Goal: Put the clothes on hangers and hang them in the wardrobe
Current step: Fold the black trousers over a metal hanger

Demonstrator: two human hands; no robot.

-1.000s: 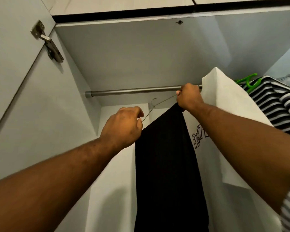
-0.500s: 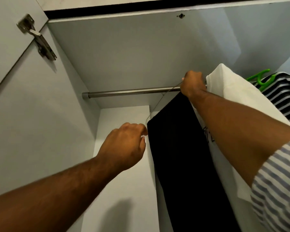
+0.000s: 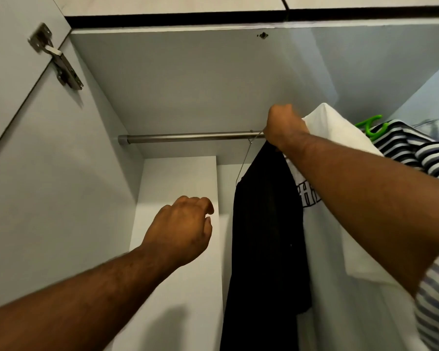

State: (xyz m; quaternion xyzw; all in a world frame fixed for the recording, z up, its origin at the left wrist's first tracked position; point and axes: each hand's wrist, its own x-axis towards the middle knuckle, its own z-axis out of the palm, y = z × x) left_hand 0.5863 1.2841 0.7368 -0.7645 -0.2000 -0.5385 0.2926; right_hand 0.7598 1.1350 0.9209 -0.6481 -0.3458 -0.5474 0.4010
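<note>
A black garment [image 3: 266, 229] hangs from a thin wire hanger [image 3: 245, 158] inside the wardrobe. My right hand [image 3: 284, 126] grips the top of the wire hanger up at the metal rail [image 3: 188, 136]; the hook itself is hidden behind my fingers. My left hand [image 3: 183, 229] hovers lower left of the black garment, fingers loosely curled, holding nothing and apart from the cloth. Right of the black garment hangs a white shirt [image 3: 340, 153] with dark print, partly covered by my right forearm.
Further right on the rail are a green plastic hanger [image 3: 371, 126] and a black-and-white striped shirt [image 3: 416, 150]. The open wardrobe door with a metal hinge [image 3: 58, 59] stands at left. The rail's left stretch is bare.
My left hand has let go of the wire hanger's end and dropped away. My right hand has carried the hanger with the black garment up and right to the rail.
</note>
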